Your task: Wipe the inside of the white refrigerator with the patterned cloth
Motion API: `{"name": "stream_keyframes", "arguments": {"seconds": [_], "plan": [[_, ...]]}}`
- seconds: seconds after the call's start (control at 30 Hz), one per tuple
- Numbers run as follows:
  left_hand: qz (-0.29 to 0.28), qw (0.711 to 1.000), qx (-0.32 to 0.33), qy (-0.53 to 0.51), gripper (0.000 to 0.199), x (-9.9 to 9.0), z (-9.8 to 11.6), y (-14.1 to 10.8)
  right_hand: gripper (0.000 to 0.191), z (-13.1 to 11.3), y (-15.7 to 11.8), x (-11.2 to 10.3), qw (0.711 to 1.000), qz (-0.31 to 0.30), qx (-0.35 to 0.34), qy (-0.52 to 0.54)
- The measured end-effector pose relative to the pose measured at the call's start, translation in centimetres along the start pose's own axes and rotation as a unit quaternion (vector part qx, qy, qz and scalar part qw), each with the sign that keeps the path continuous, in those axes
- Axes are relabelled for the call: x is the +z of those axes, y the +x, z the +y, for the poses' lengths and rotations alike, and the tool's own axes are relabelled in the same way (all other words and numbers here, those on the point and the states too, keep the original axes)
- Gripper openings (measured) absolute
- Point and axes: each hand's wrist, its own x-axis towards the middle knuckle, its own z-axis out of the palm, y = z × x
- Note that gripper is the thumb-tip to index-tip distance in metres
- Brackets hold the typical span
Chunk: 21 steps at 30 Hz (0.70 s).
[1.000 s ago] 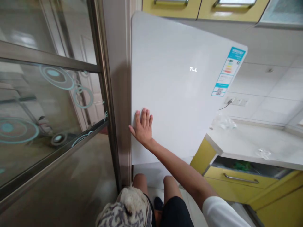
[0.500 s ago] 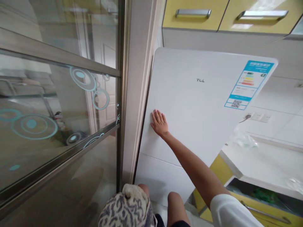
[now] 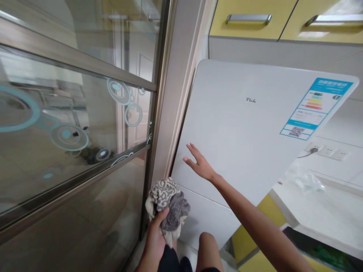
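A white refrigerator [image 3: 227, 124] with a TCL logo and a blue energy label [image 3: 319, 107] stands in front of me, its doors closed. My right hand [image 3: 200, 162] is at the left part of the upper door, thumb and fingers spread, holding nothing; whether it touches the surface I cannot tell. Low at the left, my left hand [image 3: 159, 232] grips a bunched grey and cream patterned cloth [image 3: 167, 204], thumb on top. The cloth is near the refrigerator's left edge, around the seam between the doors.
At the left is a sliding glass door [image 3: 85, 113] with circle decals, beside a door frame [image 3: 176, 94]. Yellow wall cabinets [image 3: 249, 28] hang above. To the right are a white counter [image 3: 326, 211] with a plastic bag [image 3: 304, 181], a plug and sockets [image 3: 329, 151].
My left hand and the cloth have moved up and forward, bringing the hand into view. My right hand has turned, its thumb spreading away from the fingers. The view has shifted left.
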Motion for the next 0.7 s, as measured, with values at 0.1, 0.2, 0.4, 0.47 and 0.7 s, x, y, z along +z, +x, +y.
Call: {"name": "stream_keyframes", "arguments": {"seconds": [0.1, 0.2, 0.4, 0.47, 0.7], "plan": [[-0.057, 0.993, 0.095, 0.038, 0.064, 3.4, 0.6, 1.0, 0.069, -1.1, -5.4, -0.7, 0.99, -0.01, 0.002, 0.141], [-0.101, 0.96, 0.237, 0.113, 0.067, 6.8, 0.6, 2.1, 0.062, -1.3, -9.5, -0.6, 0.966, 0.043, 0.041, 0.254], [-0.269, 0.835, 0.372, 0.305, 0.084, 12.3, -1.3, 1.8, 0.081, -1.3, -11.8, 0.3, 0.918, 0.126, 0.069, 0.371], [-0.369, 0.759, 0.388, 0.371, 0.102, 13.3, -1.9, 1.4, 0.072, -1.4, -11.7, 0.1, 0.897, 0.168, 0.085, 0.401], [-0.531, 0.642, 0.336, 0.439, 0.135, 14.6, -5.1, 1.8, 0.044, 1.5, -13.3, -3.2, 0.85, 0.358, 0.191, 0.336]]}}
